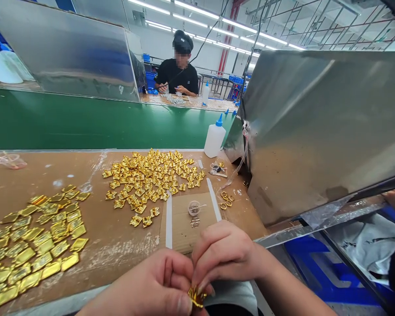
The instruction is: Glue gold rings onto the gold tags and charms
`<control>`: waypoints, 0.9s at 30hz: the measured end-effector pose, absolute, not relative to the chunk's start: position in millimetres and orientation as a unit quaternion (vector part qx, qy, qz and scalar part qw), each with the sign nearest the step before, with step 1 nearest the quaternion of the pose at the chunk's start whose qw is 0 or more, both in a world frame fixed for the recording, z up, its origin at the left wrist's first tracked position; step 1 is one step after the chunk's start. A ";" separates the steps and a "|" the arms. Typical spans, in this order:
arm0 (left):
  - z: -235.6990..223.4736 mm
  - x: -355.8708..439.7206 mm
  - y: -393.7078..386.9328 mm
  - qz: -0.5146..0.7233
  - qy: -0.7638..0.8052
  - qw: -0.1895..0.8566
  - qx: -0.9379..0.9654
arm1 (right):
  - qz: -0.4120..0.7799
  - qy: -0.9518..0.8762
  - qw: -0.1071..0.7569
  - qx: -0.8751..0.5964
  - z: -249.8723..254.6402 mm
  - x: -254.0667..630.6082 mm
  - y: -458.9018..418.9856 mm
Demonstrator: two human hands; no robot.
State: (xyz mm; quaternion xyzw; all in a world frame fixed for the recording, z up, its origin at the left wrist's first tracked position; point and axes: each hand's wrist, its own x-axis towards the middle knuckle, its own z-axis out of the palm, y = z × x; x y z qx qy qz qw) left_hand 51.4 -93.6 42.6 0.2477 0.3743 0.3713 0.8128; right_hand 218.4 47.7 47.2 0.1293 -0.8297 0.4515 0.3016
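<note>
At the near edge of the bench, my left hand [171, 281] pinches a small shiny gold metal piece [197, 297] between thumb and fingers. My right hand [222, 254] meets it from the right, its fingertips closed down on the same piece, partly hiding it. Beyond my hands lies a cardboard sheet [181, 226] with white tape strips along its sides. A small clear cup [194, 208] with a thin stick stands on it. Past the cardboard spreads a heap of small bent gold pieces [151, 171]. Flat gold plates [42, 241] cover the bench at left.
Several gold rings [226, 199] lie right of the cardboard. A white bottle with a blue tip [215, 138] stands at the bench's back. Metal sheet hoods [325, 136] rise at right and left [88, 52]. Behind a green belt [85, 123] sits another person [177, 72].
</note>
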 end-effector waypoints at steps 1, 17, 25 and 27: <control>42.6 52.4 -93.7 0.375 0.378 0.811 0.244 | 0.455 -0.832 0.290 0.130 49.1 218.8 48.4; 42.4 56.5 -89.6 0.366 0.413 0.809 0.203 | 0.387 -0.864 0.269 0.178 51.7 221.7 55.9; 31.4 63.2 -95.1 0.403 0.429 0.780 0.213 | 0.428 -0.855 0.256 0.147 52.9 224.8 52.8; 35.7 63.2 -94.9 0.444 0.444 0.750 0.208 | 0.448 -0.840 0.290 0.101 55.4 227.1 50.8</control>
